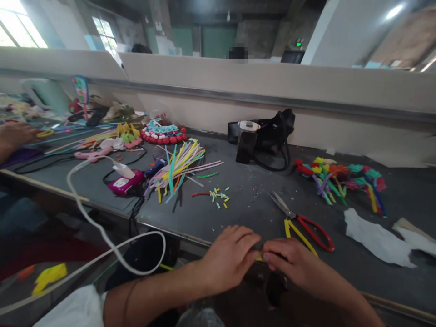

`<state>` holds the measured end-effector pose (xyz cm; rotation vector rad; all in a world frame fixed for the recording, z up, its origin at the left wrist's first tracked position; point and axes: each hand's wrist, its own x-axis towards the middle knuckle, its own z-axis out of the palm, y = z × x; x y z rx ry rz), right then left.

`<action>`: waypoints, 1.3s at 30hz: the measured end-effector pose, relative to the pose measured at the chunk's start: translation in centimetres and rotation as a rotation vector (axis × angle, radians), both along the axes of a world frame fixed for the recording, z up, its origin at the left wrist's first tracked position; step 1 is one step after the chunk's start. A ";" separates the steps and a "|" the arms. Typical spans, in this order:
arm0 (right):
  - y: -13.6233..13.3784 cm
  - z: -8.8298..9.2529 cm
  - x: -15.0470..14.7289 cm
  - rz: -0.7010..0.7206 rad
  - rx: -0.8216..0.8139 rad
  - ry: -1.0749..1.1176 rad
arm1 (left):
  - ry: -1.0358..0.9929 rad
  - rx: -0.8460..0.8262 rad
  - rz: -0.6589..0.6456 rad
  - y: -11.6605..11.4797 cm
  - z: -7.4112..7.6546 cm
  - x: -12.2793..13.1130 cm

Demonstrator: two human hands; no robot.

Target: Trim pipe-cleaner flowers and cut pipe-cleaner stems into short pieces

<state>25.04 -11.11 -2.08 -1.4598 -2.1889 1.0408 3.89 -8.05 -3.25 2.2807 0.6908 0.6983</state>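
My left hand (231, 255) and my right hand (295, 260) meet at the front edge of the dark table, fingertips nearly touching. Between them a small yellow piece (259, 256) shows, pinched by the fingers of both hands. Just beyond my right hand lie open scissors (289, 213) with one red and one yellow handle. Past my left hand are small cut green and yellow bits (220, 196) and a short red strip (200, 194). Farther left spreads a bundle of colourful fuzzy stems (180, 165).
A magenta device (126, 182) with a white cable sits left. A black bag (272, 134) and dark phone (245, 146) stand at the back. Colourful fuzzy flowers (337, 175) and white paper (378, 238) lie right. Another person's hand (15, 138) is at the far left.
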 end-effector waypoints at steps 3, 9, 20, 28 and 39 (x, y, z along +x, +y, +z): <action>0.1 0.2 -0.8 0.014 0.003 -0.046 | 0.069 -0.550 -0.044 0.5 -1.1 0.0; 1.2 0.2 -1.5 -0.067 0.036 0.010 | -0.139 -0.994 0.099 1.0 -2.4 -0.4; 3.7 -0.2 -2.4 -0.308 -0.093 0.391 | -0.599 -1.158 0.221 2.2 -1.0 -0.4; 4.5 -0.7 -3.7 -0.409 -0.145 0.494 | -0.614 -1.250 0.228 2.7 -1.2 -0.8; 5.6 -0.5 -3.2 -0.373 -0.112 0.481 | -0.501 -1.112 0.173 4.1 -0.5 -2.2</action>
